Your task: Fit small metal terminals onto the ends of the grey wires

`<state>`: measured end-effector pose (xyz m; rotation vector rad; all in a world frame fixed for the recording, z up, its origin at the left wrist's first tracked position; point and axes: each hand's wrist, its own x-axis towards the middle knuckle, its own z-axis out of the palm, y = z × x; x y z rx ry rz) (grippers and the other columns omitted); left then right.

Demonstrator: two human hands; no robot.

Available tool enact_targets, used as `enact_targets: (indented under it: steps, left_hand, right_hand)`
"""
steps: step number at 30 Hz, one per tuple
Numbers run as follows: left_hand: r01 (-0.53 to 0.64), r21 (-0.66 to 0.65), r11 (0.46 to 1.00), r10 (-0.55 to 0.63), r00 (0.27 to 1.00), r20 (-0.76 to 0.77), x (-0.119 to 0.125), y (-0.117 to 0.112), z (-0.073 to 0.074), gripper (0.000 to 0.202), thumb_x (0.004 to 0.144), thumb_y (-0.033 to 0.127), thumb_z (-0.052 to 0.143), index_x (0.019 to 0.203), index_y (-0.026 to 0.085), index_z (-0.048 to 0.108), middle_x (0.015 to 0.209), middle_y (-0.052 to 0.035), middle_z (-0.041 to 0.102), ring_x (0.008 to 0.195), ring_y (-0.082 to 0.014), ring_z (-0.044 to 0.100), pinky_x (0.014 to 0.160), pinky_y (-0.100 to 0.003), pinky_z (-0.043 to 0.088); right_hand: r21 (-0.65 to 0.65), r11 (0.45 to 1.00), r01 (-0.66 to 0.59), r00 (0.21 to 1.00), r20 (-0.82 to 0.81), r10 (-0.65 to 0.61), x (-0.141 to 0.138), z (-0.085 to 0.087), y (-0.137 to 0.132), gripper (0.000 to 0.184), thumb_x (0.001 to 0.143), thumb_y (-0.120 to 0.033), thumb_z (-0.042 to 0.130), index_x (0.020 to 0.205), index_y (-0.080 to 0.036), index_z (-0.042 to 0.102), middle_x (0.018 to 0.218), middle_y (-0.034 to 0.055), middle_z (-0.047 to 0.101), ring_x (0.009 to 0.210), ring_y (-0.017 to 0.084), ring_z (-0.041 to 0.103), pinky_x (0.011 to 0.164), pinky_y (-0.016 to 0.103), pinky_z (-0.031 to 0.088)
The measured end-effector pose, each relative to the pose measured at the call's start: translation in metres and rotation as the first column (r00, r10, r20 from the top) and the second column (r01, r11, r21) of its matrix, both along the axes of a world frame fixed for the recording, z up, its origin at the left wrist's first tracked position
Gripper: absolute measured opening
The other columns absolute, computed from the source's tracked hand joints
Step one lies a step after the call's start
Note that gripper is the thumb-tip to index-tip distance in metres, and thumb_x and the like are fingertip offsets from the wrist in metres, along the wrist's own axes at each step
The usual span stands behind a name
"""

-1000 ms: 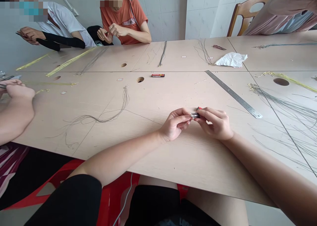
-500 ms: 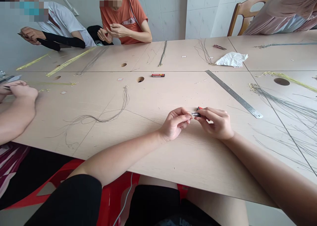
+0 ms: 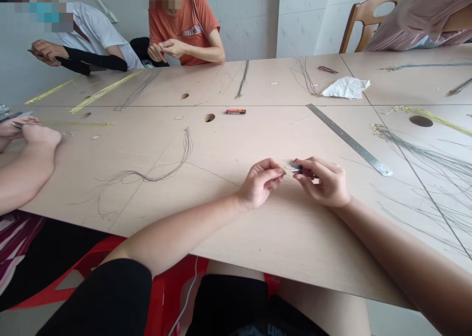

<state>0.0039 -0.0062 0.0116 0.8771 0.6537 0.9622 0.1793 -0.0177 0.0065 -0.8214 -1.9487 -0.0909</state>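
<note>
My left hand (image 3: 258,182) is closed in a pinch on the end of a thin dark cord (image 3: 210,171), which trails left across the table. A short tip of the cord sticks out past my fingertips. In my right hand (image 3: 326,181) is a small pair of pliers (image 3: 297,169) with red on its handles. Its metal jaws point toward my left fingertips, with a small gap between them. Most of the handles is hidden by my fingers. To the left lies a bundle of similar cords (image 3: 149,178) with gold-coloured ends.
A steel ruler (image 3: 348,138) lies diagonally beyond my right hand. Farther back are a red and black battery (image 3: 236,111), a crumpled white tissue (image 3: 345,88) and a table hole (image 3: 209,118). More cords (image 3: 416,147) spread at right. Co-workers sit around the table (image 3: 221,228).
The pliers in my right hand have drawn back slightly right from my left fingertips, and their jaws now show apart. My left hand has stayed nearly still.
</note>
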Motion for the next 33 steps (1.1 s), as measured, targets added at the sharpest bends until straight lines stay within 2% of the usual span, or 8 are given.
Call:
enact_targets:
  steps: [4, 12, 17, 23, 33]
  left_hand:
    - [0.029, 0.004, 1.000, -0.029, 0.999, 0.026, -0.0004, 0.0001, -0.0009, 0.022, 0.064, 0.028, 0.074, 0.062, 0.015, 0.057, 0.055, 0.0037, 0.054, 0.041, -0.0001, 0.025, 0.041, -0.018, 0.018]
    - [0.060, -0.005, 0.998, -0.059, 0.998, 0.033, 0.0002, -0.0014, 0.0003, 0.024, 0.063, 0.027, 0.075, 0.063, 0.014, 0.055, 0.056, 0.0032, 0.054, 0.042, -0.0003, 0.027, 0.042, -0.017, 0.018]
    - [0.057, 0.003, 0.998, -0.057, 0.998, 0.011, 0.0005, -0.0016, 0.0001, 0.024, 0.063, 0.028, 0.075, 0.064, 0.015, 0.056, 0.055, 0.0036, 0.053, 0.042, -0.0006, 0.026, 0.042, -0.017, 0.019]
    - [0.048, 0.004, 0.999, -0.047, 0.999, -0.008, 0.0001, -0.0018, 0.0009, 0.022, 0.063, 0.028, 0.074, 0.063, 0.015, 0.056, 0.055, 0.0035, 0.054, 0.043, -0.0011, 0.027, 0.042, -0.018, 0.019]
    - [0.015, 0.018, 1.000, -0.014, 0.999, -0.041, 0.0014, -0.0026, 0.0022, 0.022, 0.062, 0.028, 0.074, 0.062, 0.015, 0.056, 0.053, 0.0041, 0.052, 0.044, -0.0015, 0.028, 0.042, -0.018, 0.019]
  right_hand:
    - [-0.035, 0.998, -0.059, 0.998, 0.010, 0.060, 0.0005, -0.0008, 0.0012, 0.011, 0.091, -0.027, 0.055, 0.094, -0.018, 0.059, 0.064, 0.0001, 0.059, 0.048, 0.008, 0.048, 0.045, 0.020, 0.038]
    - [-0.012, 0.995, -0.101, 0.995, 0.017, 0.101, -0.0016, -0.0011, 0.0015, 0.008, 0.092, -0.026, 0.055, 0.092, -0.017, 0.056, 0.067, 0.0005, 0.060, 0.047, 0.007, 0.046, 0.044, 0.020, 0.036]
    - [-0.006, 0.997, -0.075, 0.996, 0.038, 0.075, -0.0018, -0.0021, 0.0014, 0.011, 0.093, -0.028, 0.053, 0.090, -0.018, 0.057, 0.065, 0.0003, 0.060, 0.045, 0.006, 0.044, 0.044, 0.020, 0.037]
    - [0.018, 0.996, -0.084, 0.996, 0.031, 0.083, -0.0021, -0.0024, 0.0019, 0.006, 0.092, -0.024, 0.055, 0.089, -0.018, 0.056, 0.066, 0.0000, 0.061, 0.046, 0.006, 0.045, 0.044, 0.020, 0.035]
    - [-0.015, 0.999, -0.034, 0.998, 0.044, 0.034, -0.0009, -0.0018, 0.0015, 0.011, 0.092, -0.025, 0.053, 0.085, -0.019, 0.058, 0.061, -0.0008, 0.060, 0.044, 0.007, 0.045, 0.044, 0.020, 0.034]
